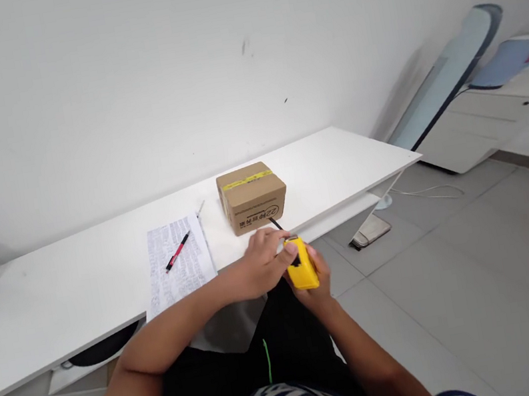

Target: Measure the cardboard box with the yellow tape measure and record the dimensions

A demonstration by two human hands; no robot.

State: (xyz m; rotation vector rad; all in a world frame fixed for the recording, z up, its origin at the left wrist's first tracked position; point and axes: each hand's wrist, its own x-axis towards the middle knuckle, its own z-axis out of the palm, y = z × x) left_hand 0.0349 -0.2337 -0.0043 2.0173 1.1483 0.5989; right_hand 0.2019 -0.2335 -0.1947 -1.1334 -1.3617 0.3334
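Note:
A yellow tape measure (303, 271) with a black button is in my right hand (322, 286), whose fingers wrap around it from below and the right. My left hand (267, 258) grips its front end, the thumb on top by the button and the index finger at the metal mouth. Just beyond the fingers, a short dark strip (275, 223) sticks out towards the box; its other end is hidden. A closed cardboard box (255, 199) with yellow tape across its top stands on the white table (335, 166), a little ahead of both hands.
Left of the box lie printed sheets (167, 282) with a red and black pen (178, 253) on them. An open shelf (333, 218) runs under the tabletop. An ironing board (447, 79) leans at the wall on the right, near white cabinets (476, 129).

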